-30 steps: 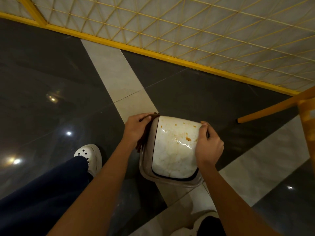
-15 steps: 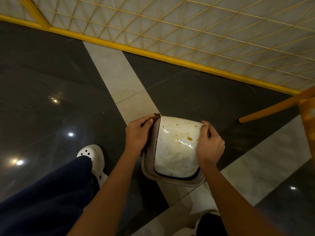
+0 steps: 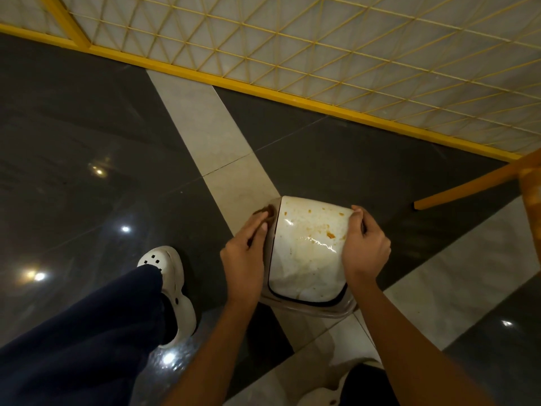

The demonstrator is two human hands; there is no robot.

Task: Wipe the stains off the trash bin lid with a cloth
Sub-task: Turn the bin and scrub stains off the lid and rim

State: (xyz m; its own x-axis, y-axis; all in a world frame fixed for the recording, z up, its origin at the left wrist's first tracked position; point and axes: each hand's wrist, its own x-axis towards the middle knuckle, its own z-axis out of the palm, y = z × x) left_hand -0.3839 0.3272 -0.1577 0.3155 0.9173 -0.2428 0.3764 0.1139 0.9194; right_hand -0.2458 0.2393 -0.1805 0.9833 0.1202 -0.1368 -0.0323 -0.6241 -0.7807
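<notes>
While my two hands [image 3: 304, 253] flank it as they did a moment ago, the trash bin lid [image 3: 307, 253] sits a little further right in view, and less of the brown cloth [image 3: 265, 213] shows than before.

Left hand [image 3: 244, 259]: fingers curled shut around the cloth, pressed against the lid's left edge; only a bunched brown end shows past my fingertips at the far left corner.

Right hand [image 3: 364, 249]: closed over the lid's right edge, thumb on the top surface.

Lid: white, glossy, domed, seated in a grey rim [image 3: 310, 307] with a dark seam along its near edge. Orange-brown spots [image 3: 330, 235] cluster toward the far right part; fainter tan smears run across the middle and one drip marks the near edge.

Bin: stands on the floor [image 3: 87, 148] of dark and pale tiles, between my feet, lid closed; contents cannot be seen.

Also present: white clog [image 3: 171, 268], navy trouser leg [image 3: 87, 338], yellow lattice screen [image 3: 322, 48], yellow furniture leg [image 3: 474, 184].
</notes>
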